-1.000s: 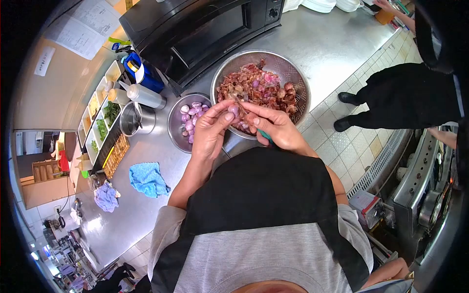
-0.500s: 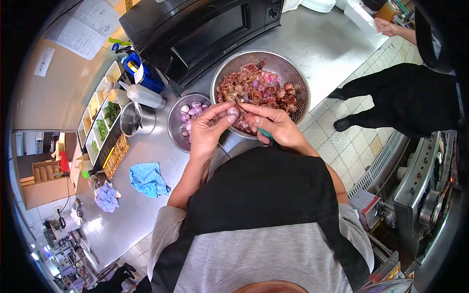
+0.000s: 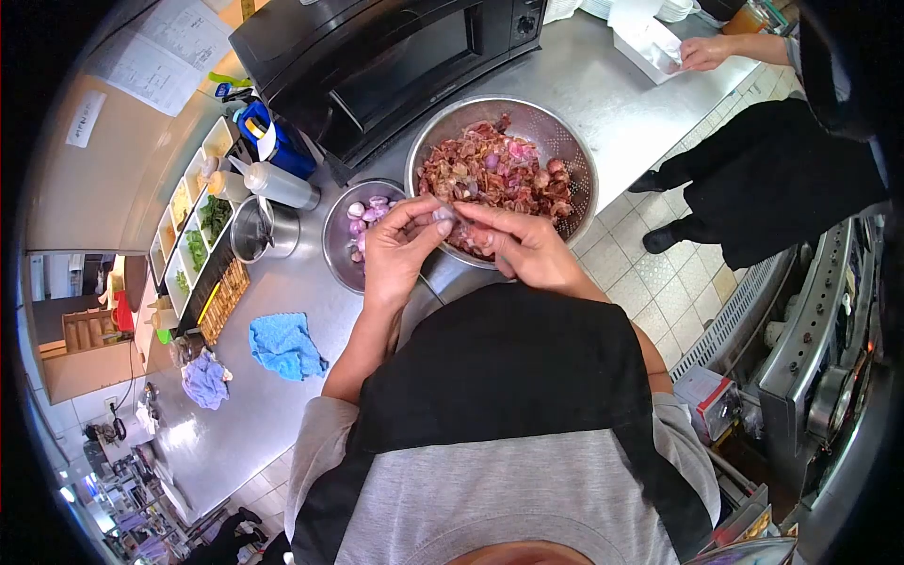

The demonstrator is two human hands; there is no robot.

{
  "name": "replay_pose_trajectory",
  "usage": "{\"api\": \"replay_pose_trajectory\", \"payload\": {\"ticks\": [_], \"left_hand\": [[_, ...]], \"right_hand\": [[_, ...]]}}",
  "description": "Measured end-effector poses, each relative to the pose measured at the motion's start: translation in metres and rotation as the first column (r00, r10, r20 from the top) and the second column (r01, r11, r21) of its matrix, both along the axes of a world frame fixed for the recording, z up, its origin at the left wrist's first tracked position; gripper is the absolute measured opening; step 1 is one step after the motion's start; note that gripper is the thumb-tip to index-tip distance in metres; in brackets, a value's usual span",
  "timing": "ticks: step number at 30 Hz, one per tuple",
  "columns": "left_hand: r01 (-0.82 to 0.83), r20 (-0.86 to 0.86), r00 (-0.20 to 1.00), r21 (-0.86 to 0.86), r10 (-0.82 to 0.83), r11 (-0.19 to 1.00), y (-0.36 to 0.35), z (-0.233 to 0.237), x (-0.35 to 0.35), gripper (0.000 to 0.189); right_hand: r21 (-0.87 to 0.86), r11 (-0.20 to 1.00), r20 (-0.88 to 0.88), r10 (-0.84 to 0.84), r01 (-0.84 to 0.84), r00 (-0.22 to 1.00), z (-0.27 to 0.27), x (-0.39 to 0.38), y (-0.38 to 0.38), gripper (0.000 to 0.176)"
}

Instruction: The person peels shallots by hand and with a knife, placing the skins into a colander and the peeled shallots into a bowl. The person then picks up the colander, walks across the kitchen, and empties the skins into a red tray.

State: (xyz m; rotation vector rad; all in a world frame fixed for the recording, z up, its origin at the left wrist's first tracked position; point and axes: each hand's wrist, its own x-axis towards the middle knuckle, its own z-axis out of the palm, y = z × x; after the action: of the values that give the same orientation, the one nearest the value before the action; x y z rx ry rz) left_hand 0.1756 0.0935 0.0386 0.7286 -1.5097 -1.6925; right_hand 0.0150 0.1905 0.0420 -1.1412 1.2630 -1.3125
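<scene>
My left hand (image 3: 403,243) pinches a small purple shallot (image 3: 443,217) between thumb and fingers, above the near left rim of a perforated steel colander (image 3: 581,160). My right hand (image 3: 527,247) meets it from the right, its fingers closed at the shallot; whatever else lies in that palm is hidden. The colander holds reddish-brown skins and some shallots (image 3: 492,161). Left of it, partly behind my left hand, a smaller steel bowl (image 3: 331,235) contains several pale purple peeled shallots (image 3: 356,210).
A black oven (image 3: 395,75) stands behind the colander. To the left are squeeze bottles (image 3: 282,185), a steel pot (image 3: 250,235), trays of greens (image 3: 196,247), a blue cloth (image 3: 285,347) and a purple cloth (image 3: 204,379). A co-worker's hand (image 3: 706,53) holds a white container (image 3: 650,49) at upper right.
The co-worker's hand and white container have moved left over the counter. My right fingers have shifted slightly around the shallot, and the green object seen in that hand earlier is now hidden.
</scene>
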Motion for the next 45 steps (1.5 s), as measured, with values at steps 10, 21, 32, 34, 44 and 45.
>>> {"api": "replay_pose_trajectory", "payload": {"ticks": [10, 21, 32, 34, 44, 45], "left_hand": [[0.166, -0.316, 0.949, 0.454, -0.016, 0.875, -0.001, -0.008, -0.004, 0.024], [0.206, -0.370, 0.928, 0.439, -0.033, 0.874, 0.001, -0.010, -0.007, 0.021], [0.324, -0.479, 0.878, 0.579, -0.009, 0.748, -0.003, -0.013, -0.004, 0.029], [0.336, -0.492, 0.870, 0.589, -0.003, 0.735, -0.003, -0.013, -0.004, 0.028], [0.305, -0.485, 0.874, 0.506, -0.027, 0.807, -0.003, -0.020, -0.001, 0.023], [0.324, -0.497, 0.867, 0.521, -0.027, 0.790, -0.002, -0.019, -0.001, 0.024]], "right_hand": [[0.122, 0.991, 0.278, 0.022, -0.058, 0.960, 0.007, -0.001, 0.003, 0.039], [0.118, 0.993, 0.045, -0.033, 0.028, 0.998, 0.006, 0.000, 0.002, 0.038], [0.114, 0.990, 0.543, 0.012, -0.088, 0.840, 0.006, -0.010, 0.003, 0.040], [0.071, 0.995, 0.450, 0.035, -0.074, 0.892, 0.002, -0.006, 0.002, 0.041], [0.014, 1.000, -0.117, -0.019, 0.021, 0.993, 0.008, 0.000, 0.002, 0.038], [0.014, 1.000, -0.118, -0.020, 0.021, 0.993, 0.007, -0.001, 0.001, 0.038]]}}
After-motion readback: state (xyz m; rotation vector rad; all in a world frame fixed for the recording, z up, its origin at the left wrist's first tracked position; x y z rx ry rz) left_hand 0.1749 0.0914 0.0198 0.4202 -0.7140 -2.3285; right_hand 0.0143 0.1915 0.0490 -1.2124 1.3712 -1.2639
